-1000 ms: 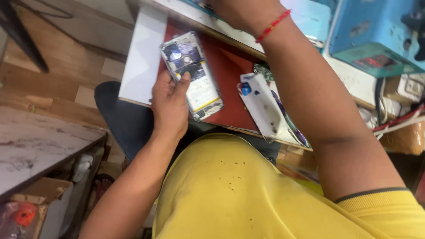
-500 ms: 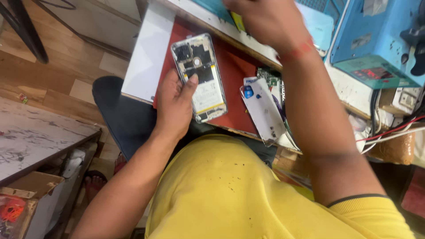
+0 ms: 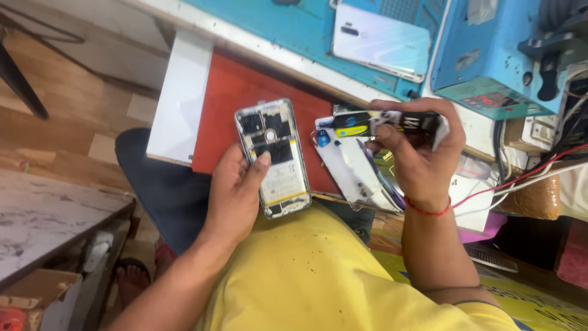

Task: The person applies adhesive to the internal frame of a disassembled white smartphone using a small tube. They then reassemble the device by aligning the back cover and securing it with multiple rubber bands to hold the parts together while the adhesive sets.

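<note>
Here the left hand [image 3: 236, 190] is clamped round an opened phone [image 3: 274, 157], thumb pressed on its exposed insides, fingers wrapped behind; the phone lies face down with its back off, tilted over the near edge of a red mat [image 3: 245, 98]. The right hand [image 3: 422, 156] is closed on a black tube [image 3: 386, 122] with a yellow band, held level just right of the phone, its tip pointing towards it without touching. Under that hand sits a white plastic part [image 3: 352, 168] with a blue dot, partly hidden by the fingers and the tube. Further out, a white phone back cover [image 3: 380, 40] rests on the blue bench surface [image 3: 275, 24], and a blue machine [image 3: 490, 55] stands to the right with red and white wires [image 3: 527, 175] trailing from it. A red thread [image 3: 427, 211] circles the right wrist, the forearm rising from the lap. Half a second ago the right hand was reaching high across the bench, empty as far as could be seen; it has since come down holding the tube, while the left has kept its grip on the phone
</note>
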